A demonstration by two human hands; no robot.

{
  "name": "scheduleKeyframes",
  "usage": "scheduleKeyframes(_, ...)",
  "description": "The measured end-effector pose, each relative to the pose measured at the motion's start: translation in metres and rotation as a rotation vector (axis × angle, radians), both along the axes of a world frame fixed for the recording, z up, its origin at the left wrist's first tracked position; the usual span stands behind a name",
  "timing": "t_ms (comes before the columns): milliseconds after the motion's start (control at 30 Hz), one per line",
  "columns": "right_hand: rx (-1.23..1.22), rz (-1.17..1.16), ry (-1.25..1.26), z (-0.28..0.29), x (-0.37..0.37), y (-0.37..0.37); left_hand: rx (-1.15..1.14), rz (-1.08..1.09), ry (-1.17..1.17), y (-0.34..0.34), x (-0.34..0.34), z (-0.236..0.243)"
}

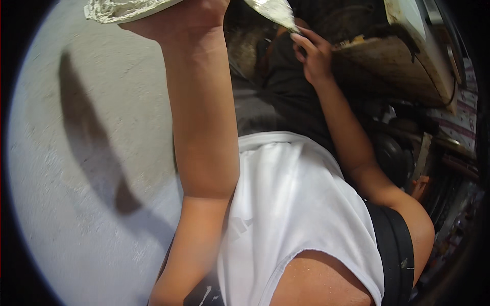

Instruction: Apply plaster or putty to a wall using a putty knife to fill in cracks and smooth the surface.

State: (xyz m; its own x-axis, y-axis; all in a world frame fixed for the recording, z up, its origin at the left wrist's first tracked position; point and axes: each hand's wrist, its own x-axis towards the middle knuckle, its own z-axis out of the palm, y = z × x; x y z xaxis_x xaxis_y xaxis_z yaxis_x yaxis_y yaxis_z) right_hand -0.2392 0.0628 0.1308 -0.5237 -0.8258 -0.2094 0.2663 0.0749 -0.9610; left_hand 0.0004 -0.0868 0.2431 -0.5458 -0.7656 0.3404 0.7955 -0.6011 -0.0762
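My left hand (189, 18) supports a board or tray heaped with white paste (125, 9) at the top edge; its fingers are mostly hidden beneath the load and beyond the frame. My right hand (314, 56), to the right of it, pinches a scraper (268, 9) whose blade is smeared with the same pale paste. The blade tilts up toward the top centre, a short gap from the board.
A rough pale wall or floor surface (76, 229) fills the left side, with my arm's shadow on it. At upper right stands a worn, stained cabinet-like panel (403, 76). Dark cluttered objects, including a rounded black item (388, 158), lie along the right.
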Motion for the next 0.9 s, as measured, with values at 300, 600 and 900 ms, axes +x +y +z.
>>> scheduleKeyframes(300, -0.126, 0.018, -0.040, -0.014, 0.007, -0.008, 0.464, -0.093, -0.384, 0.119, -0.013, -0.024)
scheduleKeyframes(600, -0.007, -0.016, -0.072, -0.023, -0.003, -0.012, 0.705, 0.103, -0.315, 0.173, 0.051, 0.009)
scheduleKeyframes(900, -0.037, 0.060, -0.048, -0.027, -0.001, -0.016, 0.619, 0.363, -0.384, 0.182, 0.126, -0.027)
